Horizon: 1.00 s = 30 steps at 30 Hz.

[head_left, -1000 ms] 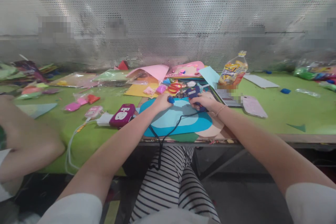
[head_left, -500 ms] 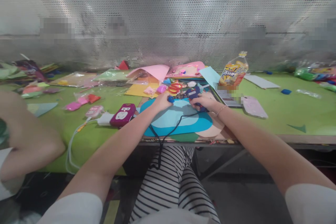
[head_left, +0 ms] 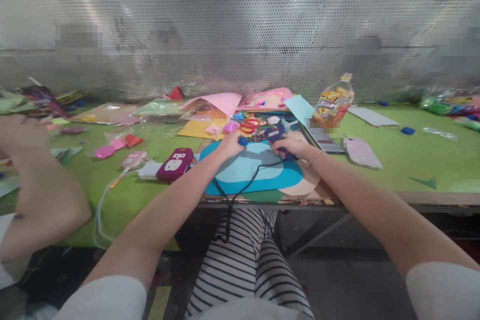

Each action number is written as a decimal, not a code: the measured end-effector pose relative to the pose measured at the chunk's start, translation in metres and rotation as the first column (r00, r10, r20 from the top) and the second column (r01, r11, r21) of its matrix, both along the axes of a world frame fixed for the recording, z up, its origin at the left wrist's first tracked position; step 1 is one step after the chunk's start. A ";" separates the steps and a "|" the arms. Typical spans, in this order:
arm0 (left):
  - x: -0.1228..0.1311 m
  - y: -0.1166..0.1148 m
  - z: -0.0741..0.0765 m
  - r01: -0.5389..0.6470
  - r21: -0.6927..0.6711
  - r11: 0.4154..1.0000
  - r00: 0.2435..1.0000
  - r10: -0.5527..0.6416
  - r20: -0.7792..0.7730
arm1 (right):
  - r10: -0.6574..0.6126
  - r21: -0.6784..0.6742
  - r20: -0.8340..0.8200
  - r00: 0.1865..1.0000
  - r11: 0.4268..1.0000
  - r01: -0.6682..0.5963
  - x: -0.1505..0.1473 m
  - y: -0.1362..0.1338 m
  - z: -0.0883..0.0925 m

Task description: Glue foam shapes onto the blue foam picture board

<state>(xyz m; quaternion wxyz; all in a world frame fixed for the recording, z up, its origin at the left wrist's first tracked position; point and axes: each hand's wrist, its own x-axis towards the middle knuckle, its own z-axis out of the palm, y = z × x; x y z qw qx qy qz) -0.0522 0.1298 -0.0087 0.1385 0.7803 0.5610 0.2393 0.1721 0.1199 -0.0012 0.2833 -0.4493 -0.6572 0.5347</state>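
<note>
My left hand [head_left: 230, 144] is closed in a pinch on a small dark blue piece [head_left: 243, 141] at the far edge of a blue foam shape [head_left: 258, 172] with a light blue inner layer. My right hand [head_left: 291, 145] is wrapped around a dark blue glue gun [head_left: 276, 134], whose nozzle points left toward the small piece. The gun's black cord [head_left: 240, 191] runs over the foam shape and hangs off the table's front edge.
The green table [head_left: 412, 160] carries orange scissors [head_left: 249, 125], pink and yellow foam sheets, a magenta case [head_left: 175, 164], a white charger with cable, a snack bag [head_left: 333, 102] and a phone [head_left: 362, 152]. Another person's arm [head_left: 37, 195] is at the left. A perforated metal wall stands behind.
My hands stay almost still on the small piece and glue gun. The other person's arm at the left has lifted, the hand rising up and away from me.
</note>
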 end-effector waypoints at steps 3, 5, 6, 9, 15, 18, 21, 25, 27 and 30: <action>-0.001 0.001 -0.001 -0.005 0.004 1.000 1.000 0.005 0.002 | -0.002 0.001 0.006 1.000 1.000 0.002 0.000 0.000 0.000; -0.001 0.001 -0.001 -0.011 0.004 1.000 1.000 0.011 0.011 | -0.002 0.007 0.018 1.000 1.000 0.002 0.000 0.000 0.000; -0.001 0.002 -0.001 -0.014 0.003 1.000 1.000 0.014 0.016 | -0.003 0.006 0.024 1.000 1.000 0.003 0.000 0.000 0.000; -0.002 0.004 -0.002 -0.015 -0.007 1.000 0.999 0.015 0.030 | -0.019 0.005 0.036 0.999 1.000 0.019 0.000 -0.001 0.001; -0.004 0.007 -0.003 -0.004 0.014 1.000 0.999 0.004 0.035 | -0.026 0.006 0.019 0.999 1.000 0.026 0.000 -0.001 0.001; -0.004 0.006 -0.002 -0.006 0.010 1.000 0.999 0.005 0.036 | -0.032 0.002 0.011 0.999 1.000 0.032 0.000 -0.001 0.000; -0.004 0.006 0.000 -0.011 0.006 1.000 1.000 0.011 0.029 | -0.035 -0.001 0.001 0.999 0.999 0.035 0.001 0.001 -0.001; -0.006 0.005 0.001 -0.016 0.030 0.999 1.000 0.016 0.014 | 0.000 0.003 -0.010 1.000 1.000 0.000 0.003 0.002 -0.002; -0.007 0.003 0.004 -0.015 0.055 0.998 1.000 0.016 -0.009 | 0.016 0.009 -0.038 0.999 1.000 -0.015 0.004 0.003 -0.001; -0.010 -0.002 0.009 -0.007 0.094 0.996 0.999 0.011 -0.047 | 0.033 -0.006 -0.139 0.990 0.999 -0.034 0.005 0.002 -0.001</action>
